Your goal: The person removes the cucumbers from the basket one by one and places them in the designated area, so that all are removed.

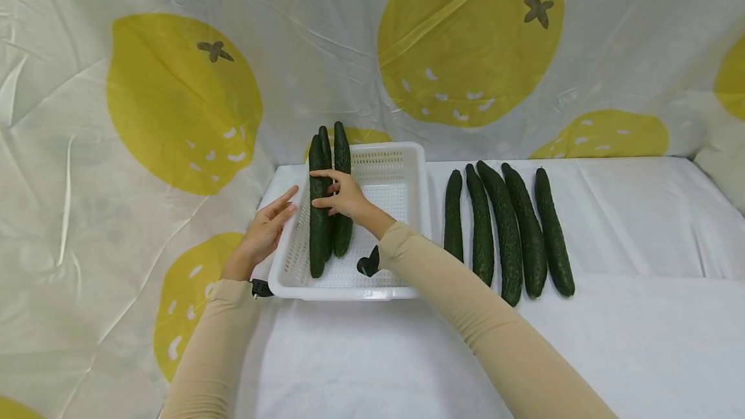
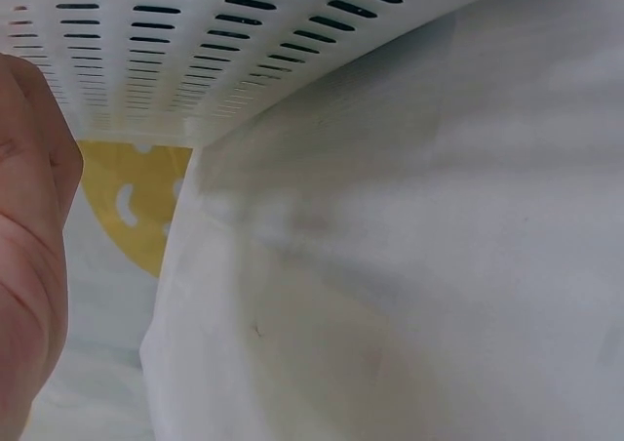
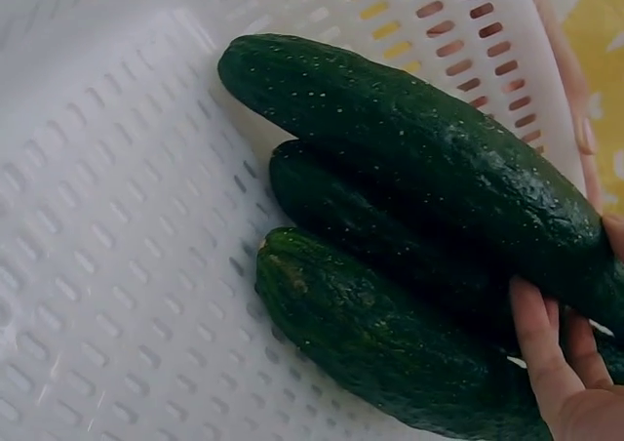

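Note:
My right hand (image 1: 343, 198) grips the leftmost of three dark green cucumbers (image 1: 317, 244) between thumb and fingers, inside a white perforated plastic basket (image 1: 423, 193). The right wrist view shows that cucumber (image 3: 419, 134) lying against the slotted side wall. Right beside it are a middle cucumber (image 3: 366, 231), partly covered, and a third cucumber (image 3: 375, 339). All three lean with their far ends above the basket's back rim. My left hand (image 1: 264, 231) is at the outside of the basket's left wall, fingers extended; whether it touches the rim I cannot tell.
Right of the basket, several more cucumbers (image 1: 503, 225) lie side by side on the white tablecloth (image 1: 634, 341). A lemon-printed sheet (image 1: 326, 50) hangs behind the table and down the left side. My right forearm (image 1: 483, 315) crosses over the basket's front right corner.

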### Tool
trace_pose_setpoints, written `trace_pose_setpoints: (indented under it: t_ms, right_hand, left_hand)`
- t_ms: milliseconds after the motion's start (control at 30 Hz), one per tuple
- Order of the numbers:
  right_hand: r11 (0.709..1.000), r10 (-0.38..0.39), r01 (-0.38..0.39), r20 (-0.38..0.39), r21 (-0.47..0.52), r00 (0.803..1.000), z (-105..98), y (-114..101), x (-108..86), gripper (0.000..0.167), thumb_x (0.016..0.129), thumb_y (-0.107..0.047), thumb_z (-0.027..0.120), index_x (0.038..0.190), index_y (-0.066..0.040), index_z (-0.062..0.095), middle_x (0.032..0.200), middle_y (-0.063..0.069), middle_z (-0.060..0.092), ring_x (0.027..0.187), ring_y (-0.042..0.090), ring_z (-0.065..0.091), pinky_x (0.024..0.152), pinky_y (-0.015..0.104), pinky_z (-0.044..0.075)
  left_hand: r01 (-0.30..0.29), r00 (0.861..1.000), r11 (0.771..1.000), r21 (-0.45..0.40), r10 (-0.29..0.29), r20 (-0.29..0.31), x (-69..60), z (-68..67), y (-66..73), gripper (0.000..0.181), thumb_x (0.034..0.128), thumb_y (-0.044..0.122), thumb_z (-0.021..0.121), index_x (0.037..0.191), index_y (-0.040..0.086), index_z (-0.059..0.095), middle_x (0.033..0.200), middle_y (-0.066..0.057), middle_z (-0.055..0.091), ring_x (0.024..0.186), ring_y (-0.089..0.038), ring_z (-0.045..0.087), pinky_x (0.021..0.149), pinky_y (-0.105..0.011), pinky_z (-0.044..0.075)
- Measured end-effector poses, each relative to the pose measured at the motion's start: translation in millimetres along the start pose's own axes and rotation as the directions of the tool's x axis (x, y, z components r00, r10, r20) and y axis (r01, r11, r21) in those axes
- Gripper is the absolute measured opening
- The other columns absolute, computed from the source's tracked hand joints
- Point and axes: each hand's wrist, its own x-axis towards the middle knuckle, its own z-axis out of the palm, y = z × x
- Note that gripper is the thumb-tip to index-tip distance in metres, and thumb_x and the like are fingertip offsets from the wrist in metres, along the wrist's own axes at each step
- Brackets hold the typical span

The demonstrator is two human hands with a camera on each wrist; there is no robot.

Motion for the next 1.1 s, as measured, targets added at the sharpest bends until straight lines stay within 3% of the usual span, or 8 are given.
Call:
trace_pose_setpoints:
  t_ms: [267,433,767,1000,1100]
  right_hand:
    - [0.998,0.031,-0.031,0.003,0.050,1.000,-2.4,-2.5,0.1,0.063,0.085,0.004,0.076,0.141,-0.016,0.058,0.096,0.014,0.049,0.071,0.016,0.051,0.076,0.050,0.058]
    - [0.996,0.053,-0.055,0.018,0.072,0.998,-3.3,-4.6,-0.4,0.064,0.084,0.005,0.077,0.141,-0.016,0.059,0.092,0.011,0.046,0.067,0.016,0.051,0.074,0.049,0.058]
    - [0.988,0.121,-0.123,0.036,0.093,0.992,-7.8,-16.1,-4.2,0.064,0.083,0.006,0.078,0.140,-0.018,0.060,0.110,0.017,0.048,0.074,0.021,0.058,0.071,0.043,0.060]
    - [0.985,0.155,-0.157,0.027,0.079,0.988,-13.9,-24.4,-5.6,0.066,0.081,0.009,0.078,0.139,-0.018,0.060,0.119,0.024,0.050,0.064,0.025,0.062,0.068,0.043,0.060]
    - [0.985,0.154,-0.156,0.032,0.071,0.988,-17.0,-29.8,-7.0,0.066,0.081,0.009,0.078,0.138,-0.018,0.061,0.115,0.024,0.051,0.061,0.026,0.061,0.068,0.045,0.060]
  left_hand:
    - [0.000,1.000,1.000,-0.007,0.000,-0.001,-0.2,0.7,0.2,0.055,0.1073,0.013,0.046,0.158,0.010,0.027,0.115,-0.004,0.053,0.076,-0.006,0.061,0.058,-0.016,0.050]
    - [-0.003,1.000,1.000,-0.002,0.003,-0.002,-0.8,1.4,0.4,0.055,0.1072,0.013,0.047,0.158,0.009,0.027,0.114,-0.003,0.054,0.074,-0.006,0.059,0.057,-0.016,0.049]
    - [0.003,1.000,1.000,0.002,-0.003,0.011,0.0,-0.3,1.4,0.056,0.1070,0.013,0.047,0.159,0.008,0.025,0.110,-0.002,0.053,0.070,-0.005,0.057,0.055,-0.015,0.047]
    - [0.005,1.000,1.000,-0.008,-0.005,0.025,0.1,0.5,1.9,0.057,0.1073,0.011,0.046,0.159,0.008,0.023,0.115,-0.003,0.055,0.083,-0.009,0.063,0.064,-0.019,0.054]
    - [0.003,1.000,1.000,-0.007,-0.003,0.027,0.2,0.6,2.2,0.056,0.1073,0.010,0.045,0.159,0.008,0.023,0.115,-0.004,0.056,0.086,-0.010,0.064,0.067,-0.020,0.055]
